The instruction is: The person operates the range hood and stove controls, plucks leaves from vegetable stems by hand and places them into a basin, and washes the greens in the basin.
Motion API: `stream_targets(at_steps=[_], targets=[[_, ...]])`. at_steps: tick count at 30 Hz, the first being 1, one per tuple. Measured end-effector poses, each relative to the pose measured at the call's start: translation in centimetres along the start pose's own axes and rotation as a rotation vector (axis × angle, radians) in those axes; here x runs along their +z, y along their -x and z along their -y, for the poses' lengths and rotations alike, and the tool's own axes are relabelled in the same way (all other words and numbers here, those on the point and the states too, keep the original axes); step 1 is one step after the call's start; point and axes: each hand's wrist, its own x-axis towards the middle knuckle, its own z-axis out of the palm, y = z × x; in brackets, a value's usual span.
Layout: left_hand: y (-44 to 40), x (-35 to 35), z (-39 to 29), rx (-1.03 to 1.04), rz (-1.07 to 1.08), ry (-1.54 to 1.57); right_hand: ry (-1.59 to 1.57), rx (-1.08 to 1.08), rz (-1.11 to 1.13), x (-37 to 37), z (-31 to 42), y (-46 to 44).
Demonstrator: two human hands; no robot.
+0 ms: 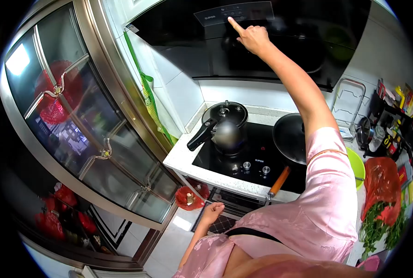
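My right hand (pixel 253 37) is raised to the black range hood (pixel 280 51), its index finger stretched out at the control panel (pixel 211 17) and the other fingers curled, holding nothing. Low in front of my body, my left hand (pixel 213 213) is closed, with its fingers curled; whether anything is inside cannot be made out. Under the hood, a pressure cooker (pixel 232 113) with a black handle stands on the left of the black cooktop (pixel 248 160). A lidded wok (pixel 289 136) with a wooden handle (pixel 279 181) sits on the right, partly hidden by my right arm.
A glass-paned sliding door (pixel 100 139) stands at the left. On the right are a green bowl (pixel 356 169), a red plastic bag (pixel 382 180), leafy greens (pixel 375 231), a wire rack (pixel 348 104) and several bottles. A red-lined bin (pixel 188 198) sits on the floor.
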Motion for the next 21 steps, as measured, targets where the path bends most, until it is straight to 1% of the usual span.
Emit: stream_targets(at_steps=[1,3,7,10,12,13,15,16,20,21], targets=[[-0.4,-0.3,0.5,-0.004,-0.007,0.005,-0.002,-0.004,-0.055,0.8,-0.1,-0.4],[-1.2,-0.9,1.0,-0.063,-0.007,0.126,-0.025,-0.015,-0.057,1.6,-0.5,-1.2],[-1.2,-0.8,0.9,-0.142,-0.010,0.066,-0.037,-0.017,-0.090,2.1,-0.5,-0.8],[-1.2,-0.9,1.3,-0.181,-0.035,0.071,-0.129,-0.011,-0.113,1.7,-0.5,-0.6],[-1.1,-1.0,1.7,-0.214,-0.029,0.092,-0.086,-0.017,-0.208,1.2,-0.5,-0.4],[-1.1,-1.1,1.8,-0.214,-0.027,0.092,-0.084,-0.017,-0.207,0.7,-0.7,-0.3],[-1.0,-1.1,2.0,-0.234,-0.011,0.116,-0.123,0.023,-0.092,-0.2,-1.1,-0.2],[-1.0,-1.1,1.9,-0.233,-0.007,0.115,-0.104,-0.001,-0.067,-0.1,-1.5,-0.4],[-0.8,-1.1,1.4,-0.276,0.007,0.102,-0.091,0.008,-0.112,0.1,-0.8,-0.7],[-0.8,-1.0,1.2,-0.287,0.003,0.097,-0.053,0.009,-0.172,0.4,-0.6,-0.7]])
